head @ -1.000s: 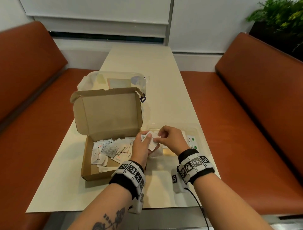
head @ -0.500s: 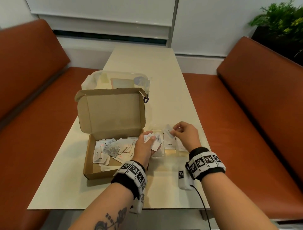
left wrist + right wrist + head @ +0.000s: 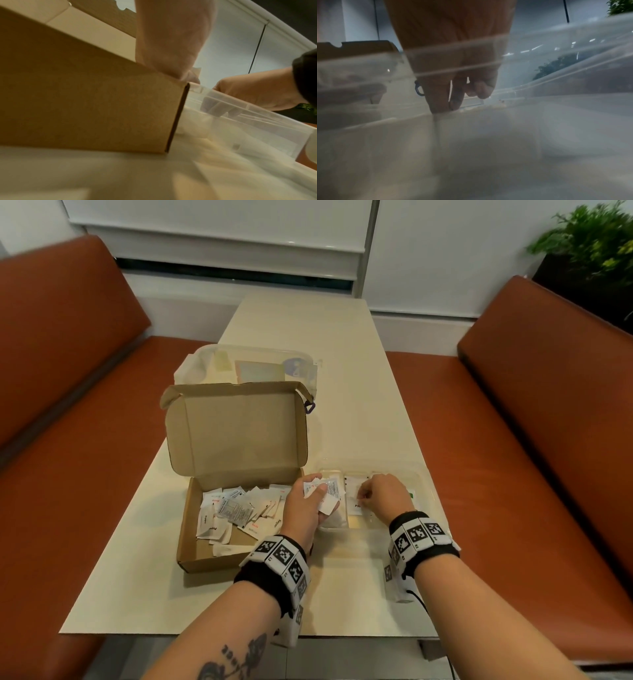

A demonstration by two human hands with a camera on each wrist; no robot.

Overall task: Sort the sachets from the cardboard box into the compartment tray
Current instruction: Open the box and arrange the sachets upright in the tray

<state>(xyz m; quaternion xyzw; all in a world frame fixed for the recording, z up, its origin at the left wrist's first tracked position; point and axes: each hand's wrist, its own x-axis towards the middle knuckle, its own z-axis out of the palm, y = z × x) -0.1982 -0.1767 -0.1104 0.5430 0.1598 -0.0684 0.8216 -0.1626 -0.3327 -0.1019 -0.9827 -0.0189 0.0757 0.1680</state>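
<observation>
Two hands work at the near right part of the table (image 3: 359,378), close to its right edge. Left hand (image 3: 310,505) grips a small fan of sachets (image 3: 323,491), thumb curled over them, held above the seam where the cardboard box (image 3: 219,556) meets the compartment tray (image 3: 423,474). Right hand (image 3: 383,494) is down inside the tray, fingertips (image 3: 453,102) pinching a single sachet (image 3: 356,501) in a middle compartment, sachet near vertical in the wrist view. Box and tray sit just beside each other, box corner against the tray wall in the left wrist view. Box lid (image 3: 236,433) stands upright at the far side. Box bottom holds a loose overlapping pile of white sachets (image 3: 236,511), mostly toward its far half; near strip of the floor is bare cardboard. Tray is clear plastic; a green-marked packet (image 3: 412,494) shows in a compartment right of the right hand. A clear lidded container (image 3: 253,364) sits behind the box lid. Far half of the table is open; orange benches (image 3: 513,474) flank both long sides
</observation>
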